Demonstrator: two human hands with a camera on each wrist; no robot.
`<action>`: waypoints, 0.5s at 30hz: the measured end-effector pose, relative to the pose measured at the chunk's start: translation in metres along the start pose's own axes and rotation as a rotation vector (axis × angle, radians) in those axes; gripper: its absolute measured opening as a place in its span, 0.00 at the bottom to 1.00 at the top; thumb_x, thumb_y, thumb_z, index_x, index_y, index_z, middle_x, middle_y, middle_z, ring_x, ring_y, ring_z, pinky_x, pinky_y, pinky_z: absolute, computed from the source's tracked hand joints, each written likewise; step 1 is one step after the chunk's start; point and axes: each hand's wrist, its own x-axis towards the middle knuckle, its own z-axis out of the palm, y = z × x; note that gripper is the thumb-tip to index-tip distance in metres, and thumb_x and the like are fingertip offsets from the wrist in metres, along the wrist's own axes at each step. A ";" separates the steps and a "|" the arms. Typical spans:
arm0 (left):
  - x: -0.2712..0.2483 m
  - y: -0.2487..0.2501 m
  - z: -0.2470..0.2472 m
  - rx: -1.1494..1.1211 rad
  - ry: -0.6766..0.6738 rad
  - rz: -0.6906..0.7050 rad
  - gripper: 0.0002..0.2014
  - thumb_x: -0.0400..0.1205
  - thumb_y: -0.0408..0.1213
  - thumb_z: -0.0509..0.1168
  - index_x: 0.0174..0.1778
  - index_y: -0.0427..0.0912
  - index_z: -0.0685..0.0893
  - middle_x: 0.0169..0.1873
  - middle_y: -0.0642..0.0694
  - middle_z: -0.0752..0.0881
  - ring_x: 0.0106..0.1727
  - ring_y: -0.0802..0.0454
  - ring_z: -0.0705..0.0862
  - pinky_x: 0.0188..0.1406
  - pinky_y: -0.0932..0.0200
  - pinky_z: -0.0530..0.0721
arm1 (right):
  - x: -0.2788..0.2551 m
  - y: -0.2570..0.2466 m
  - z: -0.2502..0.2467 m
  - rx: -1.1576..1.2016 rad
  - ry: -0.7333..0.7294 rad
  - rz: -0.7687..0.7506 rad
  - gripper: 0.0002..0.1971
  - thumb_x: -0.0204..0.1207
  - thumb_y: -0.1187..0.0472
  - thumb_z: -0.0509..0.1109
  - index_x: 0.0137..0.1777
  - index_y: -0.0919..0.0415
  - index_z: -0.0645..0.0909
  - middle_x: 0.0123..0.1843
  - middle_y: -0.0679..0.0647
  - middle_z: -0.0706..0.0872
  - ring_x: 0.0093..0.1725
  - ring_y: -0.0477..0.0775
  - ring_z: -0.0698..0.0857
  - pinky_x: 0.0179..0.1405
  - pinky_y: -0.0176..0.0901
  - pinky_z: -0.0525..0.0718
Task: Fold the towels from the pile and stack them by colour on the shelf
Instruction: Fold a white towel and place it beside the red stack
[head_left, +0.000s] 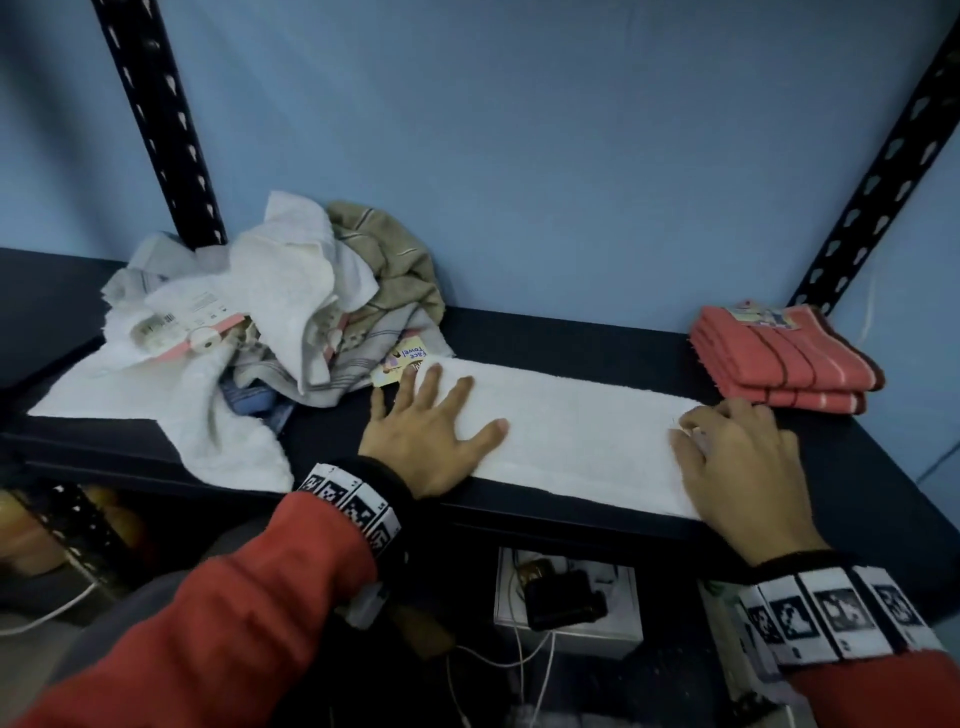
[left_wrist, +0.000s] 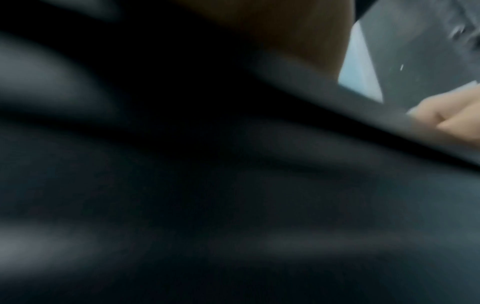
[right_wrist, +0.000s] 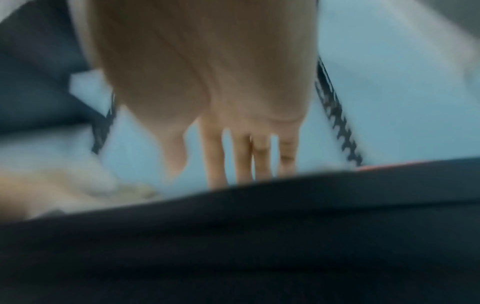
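Observation:
A white towel (head_left: 571, 431), folded into a long strip, lies flat along the front of the dark shelf (head_left: 597, 332). My left hand (head_left: 441, 410) presses its left end with spread, straight fingers. At the strip's right end my right hand (head_left: 711, 426) has its fingers curled over the towel's edge and its thumb on top. The left wrist view is mostly dark and shows that right hand (left_wrist: 451, 121) pinching at its right edge. The right wrist view is blurred. The unfolded pile (head_left: 270, 312) of white, beige and striped towels sits at the back left. Folded red towels (head_left: 784, 358) are stacked at the back right.
A "Face Towel" paper label (head_left: 402, 364) lies beside the strip's left end. Black slotted uprights (head_left: 156, 119) (head_left: 883, 171) stand at the shelf's back corners against a blue wall. Under the shelf are a white box with a black device (head_left: 566, 597) and cables.

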 end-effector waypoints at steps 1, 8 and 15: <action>0.001 0.002 0.000 -0.027 -0.001 -0.003 0.42 0.80 0.77 0.44 0.88 0.62 0.53 0.90 0.48 0.44 0.90 0.45 0.37 0.87 0.36 0.38 | -0.005 -0.010 -0.002 0.044 -0.039 -0.029 0.14 0.83 0.49 0.67 0.53 0.59 0.88 0.53 0.55 0.83 0.58 0.64 0.80 0.57 0.58 0.75; -0.003 -0.001 -0.021 -0.052 0.110 0.068 0.23 0.86 0.63 0.54 0.51 0.44 0.75 0.64 0.42 0.81 0.74 0.39 0.75 0.75 0.43 0.67 | -0.005 -0.028 -0.001 0.045 -0.167 -0.069 0.24 0.79 0.47 0.73 0.73 0.53 0.80 0.77 0.53 0.78 0.77 0.58 0.72 0.72 0.57 0.68; -0.005 -0.011 -0.031 -0.156 0.111 0.113 0.07 0.79 0.48 0.70 0.45 0.53 0.80 0.48 0.54 0.81 0.54 0.49 0.81 0.52 0.51 0.80 | -0.018 -0.045 0.008 0.393 -0.266 -0.174 0.26 0.77 0.39 0.72 0.70 0.52 0.84 0.74 0.44 0.81 0.75 0.49 0.78 0.78 0.45 0.71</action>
